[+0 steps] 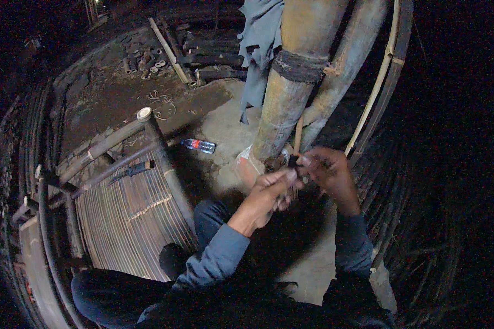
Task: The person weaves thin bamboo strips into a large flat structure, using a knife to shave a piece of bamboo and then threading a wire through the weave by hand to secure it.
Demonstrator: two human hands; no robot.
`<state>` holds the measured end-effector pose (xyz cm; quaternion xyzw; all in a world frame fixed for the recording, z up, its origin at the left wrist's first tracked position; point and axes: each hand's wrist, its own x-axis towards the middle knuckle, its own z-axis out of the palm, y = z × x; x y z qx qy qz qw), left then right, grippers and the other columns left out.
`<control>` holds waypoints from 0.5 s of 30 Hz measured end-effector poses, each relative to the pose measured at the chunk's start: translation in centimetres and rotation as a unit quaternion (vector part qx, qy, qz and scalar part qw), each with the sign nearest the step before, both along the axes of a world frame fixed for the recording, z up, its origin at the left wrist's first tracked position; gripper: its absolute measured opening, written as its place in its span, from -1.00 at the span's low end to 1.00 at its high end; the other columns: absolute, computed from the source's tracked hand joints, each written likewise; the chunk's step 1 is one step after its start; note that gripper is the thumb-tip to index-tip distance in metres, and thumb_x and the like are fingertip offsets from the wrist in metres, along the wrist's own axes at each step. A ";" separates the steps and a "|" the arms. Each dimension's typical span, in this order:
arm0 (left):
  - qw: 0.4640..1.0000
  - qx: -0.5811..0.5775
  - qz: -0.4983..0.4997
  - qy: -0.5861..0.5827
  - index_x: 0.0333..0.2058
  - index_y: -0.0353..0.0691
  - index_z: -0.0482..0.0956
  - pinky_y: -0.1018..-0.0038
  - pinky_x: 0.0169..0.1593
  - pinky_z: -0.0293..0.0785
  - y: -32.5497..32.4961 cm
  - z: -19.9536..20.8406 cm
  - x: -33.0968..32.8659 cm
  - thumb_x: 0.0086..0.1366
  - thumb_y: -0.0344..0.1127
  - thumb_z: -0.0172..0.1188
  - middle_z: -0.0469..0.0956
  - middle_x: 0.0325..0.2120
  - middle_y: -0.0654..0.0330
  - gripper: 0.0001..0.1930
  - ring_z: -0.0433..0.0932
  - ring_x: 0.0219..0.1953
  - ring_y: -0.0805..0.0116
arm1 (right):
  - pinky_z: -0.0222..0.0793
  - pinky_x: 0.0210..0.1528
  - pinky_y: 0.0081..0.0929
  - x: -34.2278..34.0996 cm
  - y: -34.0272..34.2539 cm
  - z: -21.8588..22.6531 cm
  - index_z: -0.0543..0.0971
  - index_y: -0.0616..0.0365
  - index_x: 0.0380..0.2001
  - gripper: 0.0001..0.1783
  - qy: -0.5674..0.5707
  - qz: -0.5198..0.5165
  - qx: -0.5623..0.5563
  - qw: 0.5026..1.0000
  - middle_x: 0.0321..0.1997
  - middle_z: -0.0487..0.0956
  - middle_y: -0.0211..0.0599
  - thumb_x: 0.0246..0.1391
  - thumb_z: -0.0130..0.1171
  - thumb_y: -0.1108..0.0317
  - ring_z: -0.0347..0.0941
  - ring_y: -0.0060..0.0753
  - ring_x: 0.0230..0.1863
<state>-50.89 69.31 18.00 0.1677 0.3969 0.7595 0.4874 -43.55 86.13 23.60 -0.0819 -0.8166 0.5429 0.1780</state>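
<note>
My left hand (266, 198) is closed in a pinch, thumb on top, at the middle of the view. Close against its fingertips, my right hand (333, 174) is also closed, with its fingers bent. A small dark piece (293, 160) shows between the two hands, too small and dim to name. Just beyond them a thin tan stick (298, 134) stands upright in front of thick bamboo poles (271, 109); whether either hand touches it I cannot tell. A black band (297, 67) wraps the larger pole.
Left stands a bamboo bench (137, 219) with a slatted seat; a dark tool with a wooden handle (141, 168) lies on it. A plastic bottle (198, 146) lies on the floor. Grey cloth (258, 49) hangs by the poles. Cut bamboo pieces (145, 63) lie farther back.
</note>
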 end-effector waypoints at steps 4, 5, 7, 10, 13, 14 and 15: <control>0.988 0.033 0.142 0.059 -0.04 -0.21 0.62 0.70 -0.53 0.29 0.7 1.5 -2.6 0.38 -0.27 0.17 0.60 -0.39 0.35 -0.75 0.40 -0.55 0.64 | 0.26 -0.46 -0.61 0.5 -2.3 1.1 0.66 0.22 -0.31 -0.81 0.016 0.011 0.064 0.998 -0.52 0.53 -0.51 0.21 0.18 0.32 0.35 -0.70 -0.52; 0.982 0.037 0.169 0.072 -0.05 -0.21 0.63 0.70 -0.53 0.29 0.5 1.7 -3.2 0.38 -0.28 0.17 0.60 -0.38 0.35 -0.76 0.40 -0.55 0.64 | 0.24 -0.46 -0.61 0.5 -2.2 1.0 0.66 0.22 -0.32 -0.82 0.020 0.007 0.094 0.995 -0.52 0.53 -0.51 0.20 0.19 0.32 0.34 -0.70 -0.52; 0.974 0.038 0.215 0.064 -0.07 -0.26 0.63 0.66 -0.52 0.30 -0.3 2.0 -4.5 0.36 -0.32 0.18 0.57 -0.40 0.31 -0.77 0.41 -0.54 0.60 | 0.22 -0.47 -0.61 0.6 -2.1 0.7 0.67 0.23 -0.34 -0.82 0.010 0.003 0.113 0.993 -0.54 0.51 -0.51 0.19 0.20 0.33 0.32 -0.70 -0.53; 0.962 0.068 0.258 0.065 -0.12 -0.32 0.62 0.62 -0.52 0.30 -1.3 2.7 -5.9 0.36 -0.34 0.17 0.51 -0.46 0.29 -0.79 0.41 -0.55 0.57 | 0.20 -0.47 -0.60 2.2 -1.1 -0.4 0.67 0.24 -0.35 -0.81 -0.025 -0.014 0.095 0.995 -0.56 0.48 -0.51 0.17 0.22 0.32 0.30 -0.69 -0.54; 0.958 0.079 0.268 0.059 -0.14 -0.31 0.62 0.60 -0.52 0.30 -2.1 3.2 -6.4 0.35 -0.35 0.18 0.50 -0.46 0.30 -0.81 0.39 -0.57 0.57 | 0.20 -0.46 -0.58 4.0 0.3 -2.9 0.66 0.24 -0.40 -0.78 -0.044 -0.040 0.078 0.995 -0.57 0.46 -0.53 0.16 0.24 0.28 0.29 -0.67 -0.53; 0.955 0.080 0.278 0.063 -0.14 -0.31 0.62 0.60 -0.52 0.30 -2.6 3.2 -6.6 0.35 -0.35 0.18 0.50 -0.45 0.30 -0.81 0.39 -0.57 0.57 | 0.21 -0.46 -0.57 4.3 0.1 -3.3 0.66 0.24 -0.41 -0.77 -0.056 -0.040 0.070 0.995 -0.57 0.46 -0.53 0.15 0.25 0.27 0.30 -0.66 -0.53; 0.952 0.082 0.286 0.067 -0.15 -0.30 0.62 0.60 -0.52 0.30 -3.0 3.2 -6.8 0.35 -0.36 0.18 0.50 -0.45 0.30 -0.82 0.39 -0.57 0.57 | 0.21 -0.45 -0.56 4.8 0.1 -3.6 0.65 0.24 -0.42 -0.76 -0.069 -0.042 0.064 0.995 -0.57 0.46 -0.54 0.15 0.25 0.26 0.30 -0.65 -0.53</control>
